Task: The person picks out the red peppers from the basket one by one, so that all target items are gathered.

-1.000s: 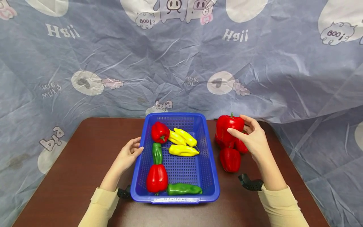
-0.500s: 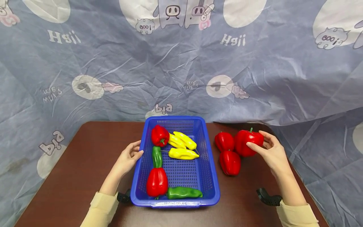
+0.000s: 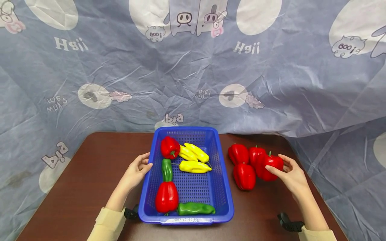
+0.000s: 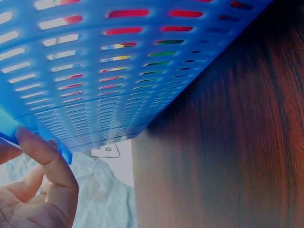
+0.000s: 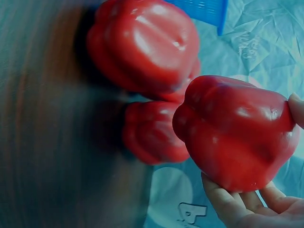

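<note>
My left hand (image 3: 137, 169) pinches the left rim of a blue plastic basket (image 3: 225, 187); in the left wrist view, bent fingers (image 4: 45, 159) meet the basket's edge beside its slotted wall (image 4: 95, 111). On the right, my right hand (image 3: 292, 172) holds a large red bell pepper (image 3: 266, 167), stem up, between thumb and fingers. In the right wrist view this bell pepper (image 5: 237, 133) appears clear of the table. Three more red bell peppers stand close by: one behind it (image 3: 255, 153), one at the back left (image 3: 238, 154) and one in front of that (image 3: 244, 177).
Inside the basket lie two red bell peppers, one at the back (image 3: 170, 147) and one in front (image 3: 167, 197), several yellow peppers (image 3: 195, 167), and green peppers (image 3: 196, 208) at the front and left (image 3: 167, 170). A printed grey-blue cloth (image 3: 193, 67) hangs behind the brown table (image 3: 99, 160).
My right hand has carried the red bell pepper rightward from above the others, then nearer to me, uncovering the bell pepper behind it. The left hand keeps its place on the basket rim.
</note>
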Motion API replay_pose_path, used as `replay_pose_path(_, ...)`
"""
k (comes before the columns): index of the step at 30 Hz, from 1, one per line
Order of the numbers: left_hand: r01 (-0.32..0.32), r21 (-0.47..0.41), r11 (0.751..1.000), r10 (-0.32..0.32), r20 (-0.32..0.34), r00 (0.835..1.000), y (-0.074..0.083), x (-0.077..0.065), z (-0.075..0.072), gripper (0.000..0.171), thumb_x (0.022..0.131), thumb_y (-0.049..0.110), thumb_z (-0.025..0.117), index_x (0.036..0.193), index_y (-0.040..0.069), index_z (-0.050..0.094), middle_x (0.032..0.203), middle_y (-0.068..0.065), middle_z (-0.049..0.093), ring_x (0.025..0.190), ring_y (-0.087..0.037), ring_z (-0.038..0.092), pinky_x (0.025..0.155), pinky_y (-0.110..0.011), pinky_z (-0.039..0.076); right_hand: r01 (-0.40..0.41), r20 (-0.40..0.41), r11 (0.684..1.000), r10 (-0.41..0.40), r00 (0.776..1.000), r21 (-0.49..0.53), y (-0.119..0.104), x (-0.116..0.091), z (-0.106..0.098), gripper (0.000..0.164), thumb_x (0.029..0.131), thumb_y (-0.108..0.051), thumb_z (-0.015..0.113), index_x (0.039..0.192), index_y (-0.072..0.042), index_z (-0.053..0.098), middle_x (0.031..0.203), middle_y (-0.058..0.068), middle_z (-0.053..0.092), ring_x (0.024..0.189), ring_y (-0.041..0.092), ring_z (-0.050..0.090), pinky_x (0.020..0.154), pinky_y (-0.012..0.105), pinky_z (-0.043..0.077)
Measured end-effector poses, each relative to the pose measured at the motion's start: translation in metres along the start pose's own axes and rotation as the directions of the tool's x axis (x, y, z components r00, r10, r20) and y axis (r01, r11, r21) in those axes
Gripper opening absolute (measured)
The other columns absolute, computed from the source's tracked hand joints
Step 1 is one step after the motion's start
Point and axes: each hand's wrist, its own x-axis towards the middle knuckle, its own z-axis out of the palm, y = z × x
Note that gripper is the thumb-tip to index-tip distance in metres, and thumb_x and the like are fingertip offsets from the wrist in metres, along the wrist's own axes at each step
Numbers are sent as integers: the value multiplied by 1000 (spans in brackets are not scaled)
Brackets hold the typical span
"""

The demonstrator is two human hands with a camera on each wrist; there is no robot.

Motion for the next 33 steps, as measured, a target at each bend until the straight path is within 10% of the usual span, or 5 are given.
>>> replay_pose_path(11,4,1,1000,-4,3,1000,0,-2,2,54,99,9,58,147,-4,37,121,-22,55,101,-24,64,75,-19,52,-42,28,997,44,999,-66,28,-4,2,91,88,-43,72,154,-3,24,148,27,39,85,-21,41,70,11,45)
replay_pose_path(23,3,8,1000,-3,-8,1000,0,-2,1,53,99,8,57,147,-3,37,122,-23,54,102,-24,64,75,-18,51,-56,76,988,67,995,-147,40,3,13,94,88,-45,72,152,2,23,146,30,39,125,39,50,78,24,50)
replay_pose_path(33,-10,9,1000,11,-16,1000,-3,0,1,52,99,7,58,146,-4,39,119,-22,55,90,-4,61,75,-19,52,-44,72,974,62,995,-224,35,6,18,94,87,-48,70,151,4,24,147,32,36,126,45,45,98,52,46)
